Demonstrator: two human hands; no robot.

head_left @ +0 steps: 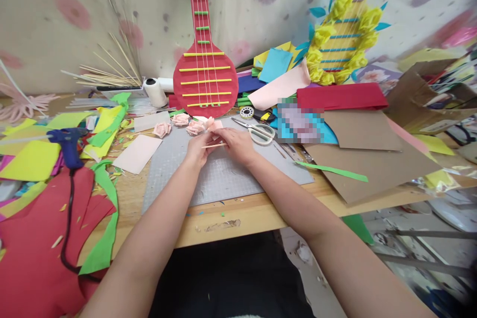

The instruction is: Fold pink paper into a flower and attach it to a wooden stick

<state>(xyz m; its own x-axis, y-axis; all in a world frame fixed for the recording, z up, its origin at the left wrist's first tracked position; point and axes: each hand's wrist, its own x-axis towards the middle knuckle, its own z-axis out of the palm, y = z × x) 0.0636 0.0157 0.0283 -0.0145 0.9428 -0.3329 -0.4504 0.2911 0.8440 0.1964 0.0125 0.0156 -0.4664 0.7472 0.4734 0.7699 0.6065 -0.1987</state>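
Note:
Over the grey cutting mat point(164, 174), my left hand point(198, 149) and my right hand point(238, 145) meet with fingers closed around a pale pink paper flower point(210, 124). A thin wooden stick point(213, 146) lies crosswise below the flower, between the hands; which fingers hold it I cannot tell. Finished-looking pink paper roses point(162, 129) rest just beyond my left hand. Scissors with white handles point(262, 134) lie right of my right hand, by a roll of clear tape point(246, 112). My fingers partly hide the flower.
A red paper lute point(204, 84) stands against the wall, a yellow one point(341, 44) farther right. A blue glue gun point(69, 146) sits on paper scraps at left, its cord trailing over red paper point(33, 243). Brown cardboard point(372, 169) and a cardboard box point(421, 99) occupy the right.

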